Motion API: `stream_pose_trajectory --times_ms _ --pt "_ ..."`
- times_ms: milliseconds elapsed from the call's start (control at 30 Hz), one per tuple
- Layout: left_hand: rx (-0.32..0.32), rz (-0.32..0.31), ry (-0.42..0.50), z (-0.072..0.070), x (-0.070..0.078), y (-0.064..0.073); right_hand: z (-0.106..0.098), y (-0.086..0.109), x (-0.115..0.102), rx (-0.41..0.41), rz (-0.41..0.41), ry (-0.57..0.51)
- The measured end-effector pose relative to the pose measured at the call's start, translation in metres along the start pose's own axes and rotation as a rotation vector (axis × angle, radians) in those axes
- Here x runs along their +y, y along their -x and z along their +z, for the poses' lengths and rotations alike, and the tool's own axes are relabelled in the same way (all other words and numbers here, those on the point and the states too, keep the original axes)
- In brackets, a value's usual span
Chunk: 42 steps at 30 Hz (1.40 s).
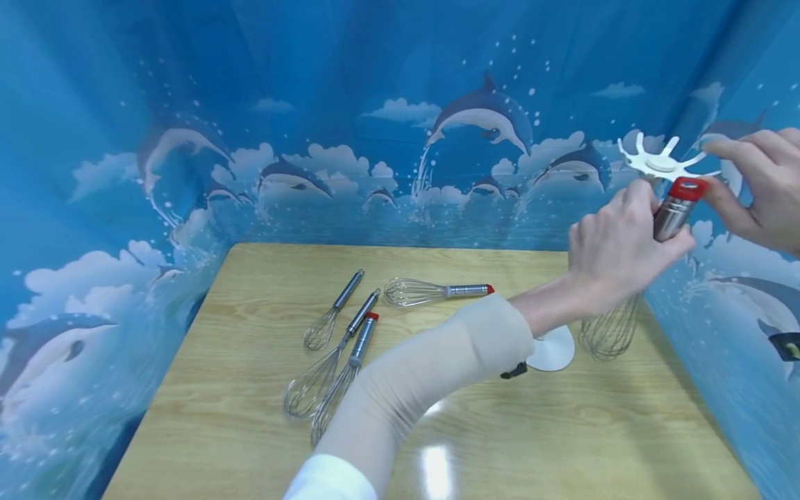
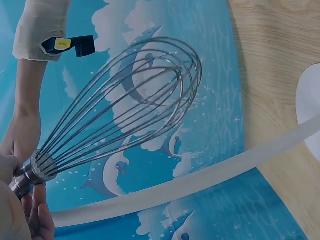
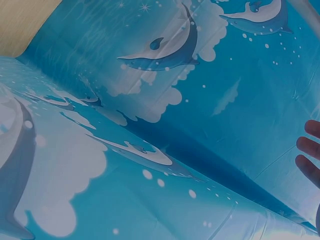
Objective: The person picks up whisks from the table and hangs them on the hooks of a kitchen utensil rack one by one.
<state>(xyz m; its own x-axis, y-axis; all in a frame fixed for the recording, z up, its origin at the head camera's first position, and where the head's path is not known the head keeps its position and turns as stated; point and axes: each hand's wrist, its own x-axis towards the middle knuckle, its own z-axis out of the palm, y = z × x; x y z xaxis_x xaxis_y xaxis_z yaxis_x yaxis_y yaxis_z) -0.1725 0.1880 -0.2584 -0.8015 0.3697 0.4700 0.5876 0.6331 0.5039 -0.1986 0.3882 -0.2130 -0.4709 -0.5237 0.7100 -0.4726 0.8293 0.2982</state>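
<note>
In the head view my left hand (image 1: 625, 243) grips the steel handle of a large balloon whisk (image 1: 609, 332) with a red end cap. Its wire loops hang downward, and the left wrist view shows the whisk (image 2: 130, 105) closely. Right behind the handle is the white pronged top of a utensil stand (image 1: 659, 164). My right hand (image 1: 765, 184) is beside the cap and prongs, thumb and index finger apart, the thumb close to the red cap; whether it touches is unclear. Only a few of its fingers (image 3: 311, 150) show in the right wrist view.
The stand's round white base (image 1: 553, 349) rests on the wooden table (image 1: 250, 444), partly behind my left forearm. Left of it lie a red-capped whisk (image 1: 415, 292), a small whisk (image 1: 334, 310) and two larger whisks side by side. A dolphin-print curtain (image 1: 350, 125) surrounds the table.
</note>
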Motion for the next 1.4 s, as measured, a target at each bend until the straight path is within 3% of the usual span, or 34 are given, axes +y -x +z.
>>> stream_pose_trajectory --times_ms 367,833,1400 --pt "-0.012 -0.001 -0.019 0.004 -0.005 -0.002 0.001 -0.001 -0.002 0.006 0.008 -0.007" --pt "0.038 0.042 -0.053 0.013 -0.014 -0.005 0.001 0.001 -0.003 0.010 0.024 -0.011" --pt "0.193 0.145 -0.064 0.018 -0.027 0.002 -0.001 0.000 0.000 -0.021 0.019 0.007"
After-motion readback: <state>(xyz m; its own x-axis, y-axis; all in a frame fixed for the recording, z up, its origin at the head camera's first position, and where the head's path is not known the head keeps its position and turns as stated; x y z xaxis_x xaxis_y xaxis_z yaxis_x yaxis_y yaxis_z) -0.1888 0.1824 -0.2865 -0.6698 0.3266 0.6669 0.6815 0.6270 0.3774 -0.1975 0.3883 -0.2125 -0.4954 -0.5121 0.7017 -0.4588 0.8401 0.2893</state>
